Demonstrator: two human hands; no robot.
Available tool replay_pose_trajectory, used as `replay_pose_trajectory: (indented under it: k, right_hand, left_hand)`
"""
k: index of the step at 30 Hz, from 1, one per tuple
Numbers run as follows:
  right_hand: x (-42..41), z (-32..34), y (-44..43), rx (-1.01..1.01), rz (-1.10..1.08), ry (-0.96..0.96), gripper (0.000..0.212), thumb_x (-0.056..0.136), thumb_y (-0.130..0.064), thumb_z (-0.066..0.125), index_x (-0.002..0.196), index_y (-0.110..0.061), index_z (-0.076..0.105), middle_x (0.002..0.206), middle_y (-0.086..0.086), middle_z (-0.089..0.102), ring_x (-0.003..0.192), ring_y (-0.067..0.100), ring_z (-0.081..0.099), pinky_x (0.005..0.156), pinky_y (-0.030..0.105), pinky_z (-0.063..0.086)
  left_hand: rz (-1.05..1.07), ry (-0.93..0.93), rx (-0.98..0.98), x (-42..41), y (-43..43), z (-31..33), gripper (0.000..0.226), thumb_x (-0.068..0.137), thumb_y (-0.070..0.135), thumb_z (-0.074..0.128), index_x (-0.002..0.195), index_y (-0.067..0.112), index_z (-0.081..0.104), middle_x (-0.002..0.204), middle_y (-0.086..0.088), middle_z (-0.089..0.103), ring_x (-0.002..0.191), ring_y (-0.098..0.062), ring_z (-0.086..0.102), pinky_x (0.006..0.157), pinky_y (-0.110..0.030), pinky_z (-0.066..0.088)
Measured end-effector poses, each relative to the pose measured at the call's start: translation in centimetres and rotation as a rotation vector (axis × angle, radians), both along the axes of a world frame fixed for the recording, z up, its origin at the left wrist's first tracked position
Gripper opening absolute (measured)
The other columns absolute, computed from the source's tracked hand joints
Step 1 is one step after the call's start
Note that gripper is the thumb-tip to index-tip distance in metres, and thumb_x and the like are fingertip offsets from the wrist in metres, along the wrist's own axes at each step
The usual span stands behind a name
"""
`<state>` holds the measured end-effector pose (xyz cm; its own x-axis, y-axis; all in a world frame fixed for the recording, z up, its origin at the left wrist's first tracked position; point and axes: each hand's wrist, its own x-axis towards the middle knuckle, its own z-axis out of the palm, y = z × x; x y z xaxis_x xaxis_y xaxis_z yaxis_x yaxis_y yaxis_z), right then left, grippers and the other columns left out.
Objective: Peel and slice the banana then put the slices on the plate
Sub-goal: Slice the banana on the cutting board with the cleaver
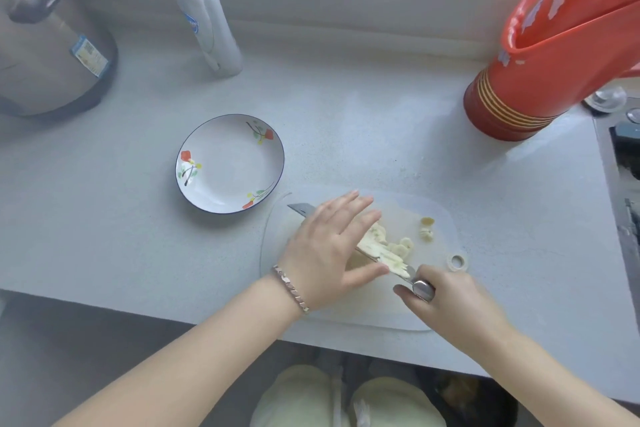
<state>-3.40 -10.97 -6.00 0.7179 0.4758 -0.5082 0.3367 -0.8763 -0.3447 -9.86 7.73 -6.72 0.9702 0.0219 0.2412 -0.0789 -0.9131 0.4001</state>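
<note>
Pale banana slices (384,248) lie heaped along a knife blade (301,209) on a translucent cutting board (440,218). My left hand (329,246) lies flat with straight fingers over the blade and the slices, hiding part of both. My right hand (446,302) grips the knife's metal handle (423,289) at the board's near right. Two or three more slices (426,228) sit apart toward the board's far right. A white plate (230,163) with a blue rim and flower prints stands to the left of the board, holding nothing.
A large grey appliance (48,42) stands at the far left and a clear pump bottle (211,24) behind the plate. Red rubber gloves (540,55) drape at the far right. A sink edge (620,184) runs along the right. The counter's front edge is close to me.
</note>
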Motion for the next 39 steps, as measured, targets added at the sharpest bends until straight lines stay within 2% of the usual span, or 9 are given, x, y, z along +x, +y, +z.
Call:
replay_pose_trajectory:
  k: [2,4,7,9,12,15,21,34,39]
  right_hand:
    - [-0.1,-0.2,0.0,-0.041,0.057,-0.033,0.034,0.087,-0.054,0.049,0.064,-0.033,0.036,0.058,-0.009,0.044,0.063,0.018,0.046,0.048,0.022,0.030]
    - [-0.1,-0.4,0.1,-0.048,0.106,-0.090,0.025,0.088,-0.053,0.047,0.075,-0.031,0.048,0.067,-0.006,0.054,0.069,0.022,0.054,0.052,0.027,0.035]
    - [-0.2,-0.7,0.1,-0.068,0.199,-0.172,0.031,0.090,-0.049,0.044,0.098,-0.023,0.057,0.077,0.000,0.060,0.082,0.024,0.063,0.056,0.029,0.035]
    - [0.0,-1.0,0.0,-0.052,0.236,-0.193,0.029,0.089,-0.046,0.047,0.097,-0.020,0.058,0.071,0.001,0.058,0.079,0.025,0.064,0.048,0.028,0.029]
    - [0.3,-1.7,-0.6,0.029,0.360,-0.311,0.029,0.064,-0.038,0.079,0.066,-0.018,0.058,0.045,-0.005,0.026,0.037,0.021,0.052,0.037,0.018,0.003]
    - [0.5,-2.4,-1.1,0.004,0.360,-0.321,0.041,0.042,-0.032,0.089,0.052,-0.019,0.051,0.039,-0.005,0.020,0.025,0.019,0.025,0.035,0.018,0.000]
    - [0.3,-2.8,-1.6,-0.022,0.421,-0.382,0.038,0.039,-0.030,0.087,0.052,-0.017,0.053,0.032,0.003,0.041,0.022,0.021,0.034,0.031,0.022,0.012]
    - [0.5,-2.5,-2.2,-0.012,0.463,-0.347,0.037,0.039,-0.027,0.083,0.055,-0.019,0.051,0.042,-0.006,0.017,0.033,0.019,0.014,0.040,0.019,-0.004]
    - [0.9,-1.6,-2.4,-0.018,0.474,-0.385,0.037,0.037,-0.025,0.084,0.054,-0.018,0.051,0.043,-0.006,0.016,0.034,0.020,0.012,0.043,0.018,-0.008]
  left_hand:
    - [-0.055,0.428,0.012,0.9,-0.3,0.5,0.086,0.076,0.073,0.032,0.143,0.019,0.037,0.152,0.000,0.032,0.142,-0.014,0.023,0.115,-0.030,0.012]
    - [-0.090,0.728,0.003,1.5,-0.3,0.0,0.092,0.078,0.075,0.038,0.150,0.024,0.012,0.158,0.008,0.009,0.146,-0.008,0.003,0.119,-0.028,0.004]
    - [-0.090,0.850,-0.042,2.3,-0.1,-0.9,0.096,0.079,0.071,0.045,0.151,0.024,0.003,0.159,0.009,0.001,0.146,-0.007,-0.003,0.120,-0.031,0.006]
    - [-0.096,0.922,-0.057,2.7,0.1,-1.3,0.098,0.079,0.072,0.045,0.151,0.024,0.000,0.159,0.009,-0.003,0.146,-0.008,-0.005,0.120,-0.034,0.007]
    - [-0.120,1.006,-0.052,3.2,0.2,-1.8,0.102,0.077,0.073,0.047,0.151,0.024,-0.005,0.158,0.009,-0.008,0.145,-0.008,-0.008,0.120,-0.038,0.006]
    - [-0.147,1.061,-0.055,3.7,0.3,-2.3,0.104,0.078,0.071,0.048,0.150,0.023,-0.008,0.158,0.008,-0.012,0.145,-0.009,-0.013,0.120,-0.040,0.003]
    - [-0.108,1.083,-0.030,4.6,0.8,-4.1,0.104,0.078,0.073,0.046,0.151,0.022,-0.007,0.158,0.005,-0.011,0.145,-0.012,-0.012,0.120,-0.042,0.002]
    - [-0.052,0.894,0.074,6.4,1.5,-6.4,0.089,0.086,0.062,0.044,0.151,0.019,0.002,0.159,0.002,-0.009,0.146,-0.015,-0.012,0.118,-0.040,0.001]
    - [0.015,0.857,-0.068,6.7,1.2,-5.1,0.080,0.091,0.058,0.040,0.151,0.020,0.004,0.159,0.002,-0.010,0.145,-0.013,-0.013,0.119,-0.038,-0.001]
